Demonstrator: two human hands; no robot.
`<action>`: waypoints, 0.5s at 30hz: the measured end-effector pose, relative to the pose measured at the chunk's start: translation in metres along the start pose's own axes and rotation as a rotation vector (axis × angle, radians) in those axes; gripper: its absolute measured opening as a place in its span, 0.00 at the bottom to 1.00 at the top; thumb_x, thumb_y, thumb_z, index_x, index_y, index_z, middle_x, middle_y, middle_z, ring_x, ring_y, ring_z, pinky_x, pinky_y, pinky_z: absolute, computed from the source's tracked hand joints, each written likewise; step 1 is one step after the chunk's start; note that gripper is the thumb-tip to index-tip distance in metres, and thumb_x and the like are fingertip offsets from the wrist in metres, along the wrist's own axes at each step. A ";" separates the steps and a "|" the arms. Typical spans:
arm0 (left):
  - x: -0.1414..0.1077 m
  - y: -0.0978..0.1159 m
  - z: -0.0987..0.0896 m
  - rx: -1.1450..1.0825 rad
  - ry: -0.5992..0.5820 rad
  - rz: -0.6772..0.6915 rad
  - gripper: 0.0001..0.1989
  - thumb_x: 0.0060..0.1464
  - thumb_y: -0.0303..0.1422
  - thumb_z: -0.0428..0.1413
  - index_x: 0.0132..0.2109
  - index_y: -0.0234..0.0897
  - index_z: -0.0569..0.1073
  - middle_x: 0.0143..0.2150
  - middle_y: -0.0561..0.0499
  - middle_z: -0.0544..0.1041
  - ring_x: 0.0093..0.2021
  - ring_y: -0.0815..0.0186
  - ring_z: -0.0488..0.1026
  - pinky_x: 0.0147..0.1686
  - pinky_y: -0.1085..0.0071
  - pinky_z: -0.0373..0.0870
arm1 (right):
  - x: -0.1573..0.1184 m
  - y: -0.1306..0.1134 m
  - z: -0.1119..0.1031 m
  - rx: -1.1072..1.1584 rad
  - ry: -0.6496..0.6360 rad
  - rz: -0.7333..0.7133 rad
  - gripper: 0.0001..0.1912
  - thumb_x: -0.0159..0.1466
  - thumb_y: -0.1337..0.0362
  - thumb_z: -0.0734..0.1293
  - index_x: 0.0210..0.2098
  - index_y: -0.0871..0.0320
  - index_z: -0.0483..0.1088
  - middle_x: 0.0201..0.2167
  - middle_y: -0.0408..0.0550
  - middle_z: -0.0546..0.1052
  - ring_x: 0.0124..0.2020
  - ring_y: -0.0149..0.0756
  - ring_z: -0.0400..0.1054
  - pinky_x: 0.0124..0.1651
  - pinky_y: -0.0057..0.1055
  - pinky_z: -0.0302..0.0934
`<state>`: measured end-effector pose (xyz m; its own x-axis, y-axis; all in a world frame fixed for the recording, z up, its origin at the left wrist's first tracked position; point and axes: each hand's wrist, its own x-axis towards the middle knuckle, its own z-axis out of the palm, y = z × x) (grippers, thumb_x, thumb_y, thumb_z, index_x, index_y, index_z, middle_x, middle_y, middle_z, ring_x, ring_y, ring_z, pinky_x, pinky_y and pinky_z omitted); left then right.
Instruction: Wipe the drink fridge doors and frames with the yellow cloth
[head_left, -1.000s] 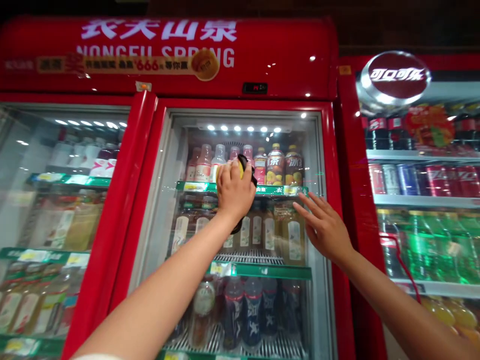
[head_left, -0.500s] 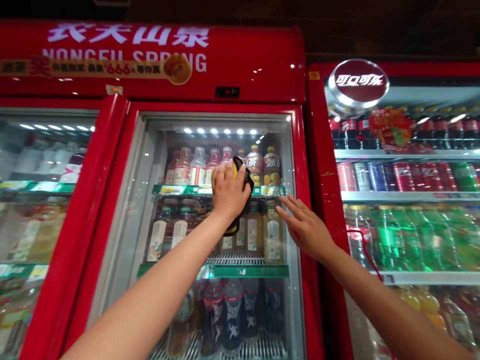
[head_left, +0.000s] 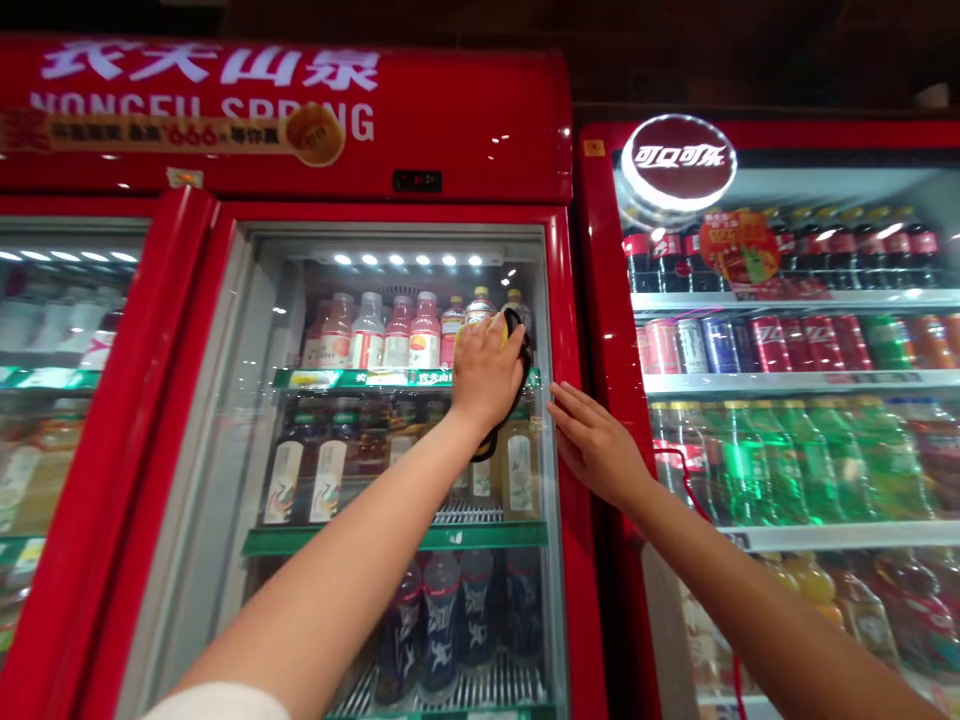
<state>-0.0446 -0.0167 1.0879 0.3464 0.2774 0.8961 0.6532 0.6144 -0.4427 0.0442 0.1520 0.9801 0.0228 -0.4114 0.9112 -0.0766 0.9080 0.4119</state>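
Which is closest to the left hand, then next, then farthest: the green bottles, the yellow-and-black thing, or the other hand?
From the left hand:
1. Yellow-and-black thing: right under it.
2. Right hand: to its right, a bit lower.
3. Green bottles: farther right, past the right hand.

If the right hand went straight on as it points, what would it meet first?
The right hand would likely meet the red door frame behind its fingers; depth is unclear, so they may be touching.

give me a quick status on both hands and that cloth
Left hand closed on yellow-and-black cloth, over the glass door. Right hand open, empty, by the door's red frame. Nothing visible between cloth and glass.
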 end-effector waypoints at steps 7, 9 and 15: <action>-0.037 0.030 0.003 -0.024 -0.032 0.244 0.21 0.67 0.32 0.50 0.64 0.38 0.70 0.70 0.41 0.67 0.69 0.51 0.63 0.69 0.48 0.58 | -0.011 0.001 -0.002 0.136 0.073 0.145 0.26 0.69 0.72 0.59 0.64 0.54 0.70 0.64 0.56 0.72 0.66 0.44 0.66 0.66 0.47 0.67; -0.046 0.034 0.003 -0.039 -0.051 0.331 0.22 0.67 0.33 0.51 0.66 0.38 0.69 0.71 0.40 0.66 0.70 0.52 0.62 0.69 0.48 0.58 | -0.011 0.004 -0.007 0.195 0.128 0.217 0.25 0.68 0.71 0.59 0.62 0.53 0.72 0.63 0.54 0.74 0.63 0.43 0.70 0.64 0.46 0.68; 0.006 0.040 0.010 -0.059 -0.118 0.314 0.23 0.66 0.35 0.52 0.65 0.39 0.69 0.71 0.41 0.66 0.71 0.51 0.61 0.69 0.47 0.57 | 0.018 0.019 -0.019 0.232 0.331 0.351 0.22 0.66 0.70 0.60 0.55 0.52 0.78 0.55 0.50 0.80 0.57 0.42 0.75 0.64 0.46 0.68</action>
<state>-0.0234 0.0166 1.0760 0.4589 0.5320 0.7116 0.5655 0.4428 -0.6958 0.0622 0.1634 1.0050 0.2670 -0.0052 0.9637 -0.3534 0.9298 0.1029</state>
